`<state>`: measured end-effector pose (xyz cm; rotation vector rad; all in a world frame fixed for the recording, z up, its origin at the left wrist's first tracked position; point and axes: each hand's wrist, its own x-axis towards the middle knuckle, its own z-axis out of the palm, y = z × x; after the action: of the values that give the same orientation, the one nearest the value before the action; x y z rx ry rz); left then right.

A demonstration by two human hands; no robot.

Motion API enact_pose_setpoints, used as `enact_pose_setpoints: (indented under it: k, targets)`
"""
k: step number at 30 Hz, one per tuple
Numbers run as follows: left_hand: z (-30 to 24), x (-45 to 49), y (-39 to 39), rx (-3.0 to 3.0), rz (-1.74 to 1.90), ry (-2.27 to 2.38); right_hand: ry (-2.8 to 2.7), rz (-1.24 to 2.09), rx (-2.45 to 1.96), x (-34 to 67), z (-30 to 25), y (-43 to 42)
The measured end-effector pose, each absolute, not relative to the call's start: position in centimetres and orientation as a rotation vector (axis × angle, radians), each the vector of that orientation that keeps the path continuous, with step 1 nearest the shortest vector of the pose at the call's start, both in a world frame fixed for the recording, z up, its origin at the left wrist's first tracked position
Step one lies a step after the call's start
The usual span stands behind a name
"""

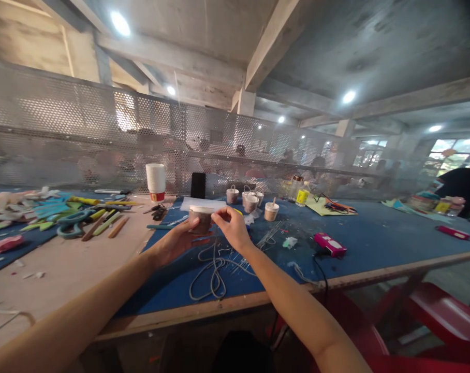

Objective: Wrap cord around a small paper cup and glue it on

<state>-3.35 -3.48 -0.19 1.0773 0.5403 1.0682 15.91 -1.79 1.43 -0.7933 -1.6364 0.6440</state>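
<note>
My left hand (184,235) is wrapped round a small brown paper cup (201,221) with a pale rim, held above the blue table mat. Thumb and fingers of my right hand (229,223) are pinched together at the cup's right edge; anything small between them is too fine to make out. Below the hands lies a looped grey cord (215,269) beside several thin wires (245,256). Behind the cup is a white sheet (186,203). Several similar small cups (251,202), some with loop handles, stand farther back, near a cup with a stick (271,211).
Scissors (70,225) and several wooden-handled tools (103,223) lie at left. Stacked paper cups (156,181) and a black phone (198,185) stand at the back. To the right are a yellow bottle (302,194) and a magenta device (330,244) with a cable. A perforated metal screen (211,140) closes the rear.
</note>
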Motion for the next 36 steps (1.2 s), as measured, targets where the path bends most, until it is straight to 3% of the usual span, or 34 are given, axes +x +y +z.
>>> enact_pose_setpoints:
  k: [36]
  targets:
    - [-0.38, -3.41, -3.6, 1.076, 1.009, 0.456, -1.586, 0.704, -0.787, 16.27, 0.85, -0.99]
